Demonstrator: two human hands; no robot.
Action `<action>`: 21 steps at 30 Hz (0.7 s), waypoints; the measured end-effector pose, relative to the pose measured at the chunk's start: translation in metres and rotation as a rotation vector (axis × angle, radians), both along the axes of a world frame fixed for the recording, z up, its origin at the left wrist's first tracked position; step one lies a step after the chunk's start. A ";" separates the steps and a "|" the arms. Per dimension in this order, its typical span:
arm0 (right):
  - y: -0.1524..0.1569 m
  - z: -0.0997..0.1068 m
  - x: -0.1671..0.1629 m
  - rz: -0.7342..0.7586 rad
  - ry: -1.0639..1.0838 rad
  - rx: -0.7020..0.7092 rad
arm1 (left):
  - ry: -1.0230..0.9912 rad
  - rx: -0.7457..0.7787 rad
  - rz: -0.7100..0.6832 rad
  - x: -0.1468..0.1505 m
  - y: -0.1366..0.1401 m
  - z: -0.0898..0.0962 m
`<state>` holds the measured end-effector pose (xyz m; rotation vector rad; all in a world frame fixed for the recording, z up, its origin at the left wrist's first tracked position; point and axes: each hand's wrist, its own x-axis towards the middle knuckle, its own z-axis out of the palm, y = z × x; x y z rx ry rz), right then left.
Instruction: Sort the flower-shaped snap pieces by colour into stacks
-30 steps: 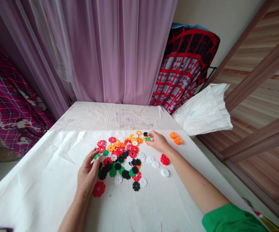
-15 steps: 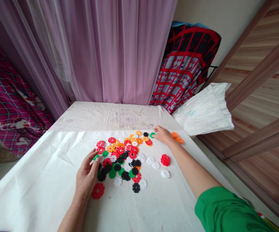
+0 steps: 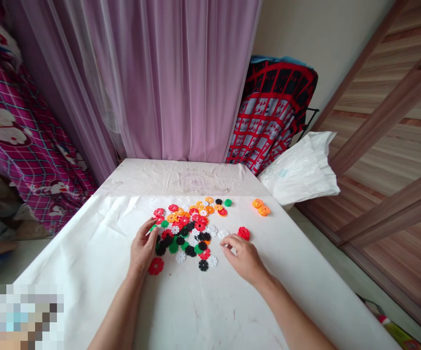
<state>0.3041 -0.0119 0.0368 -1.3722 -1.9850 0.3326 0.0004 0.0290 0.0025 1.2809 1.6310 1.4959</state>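
R hand [image 3: 244, 255] back, half-curled, nr discs [image 3: 223, 234]

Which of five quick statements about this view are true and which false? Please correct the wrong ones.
1. A green notched disc is at the fingertips of the left hand. True.
2. The right hand is over the orange discs. False: it is beside the red notched discs.
3. A black notched disc lies beside a white notched disc. True.
4. The white bag is left of the table. False: it is at the right.
5. The curtain is mauve. True.
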 end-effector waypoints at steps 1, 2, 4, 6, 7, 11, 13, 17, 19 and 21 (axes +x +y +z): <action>-0.012 -0.006 -0.008 0.011 0.012 0.032 | 0.037 0.013 0.012 -0.001 0.000 -0.002; -0.020 -0.013 -0.015 0.011 0.024 0.075 | 0.096 0.029 0.015 -0.001 -0.001 -0.004; -0.031 -0.026 -0.025 -0.012 0.040 0.172 | 0.289 0.070 -0.007 -0.001 -0.005 -0.008; -0.034 -0.038 -0.032 -0.035 0.039 0.245 | 0.539 0.077 -0.044 0.003 -0.014 -0.011; -0.035 -0.042 -0.034 -0.040 0.034 0.263 | 0.658 0.052 -0.063 0.005 -0.020 -0.011; -0.031 -0.051 -0.038 -0.033 0.032 0.272 | 0.976 -0.084 -0.154 0.021 -0.046 -0.011; -0.029 -0.052 -0.038 -0.037 0.069 0.276 | 1.053 -0.104 -0.202 0.028 -0.055 -0.009; -0.026 -0.054 -0.036 -0.059 0.191 0.247 | 1.100 -0.088 -0.326 0.033 -0.064 -0.004; -0.026 -0.055 -0.036 -0.072 0.225 0.213 | 1.108 -0.083 -0.369 0.032 -0.064 -0.003; -0.025 -0.056 -0.037 -0.084 0.233 0.183 | 1.113 -0.106 -0.370 0.032 -0.064 -0.002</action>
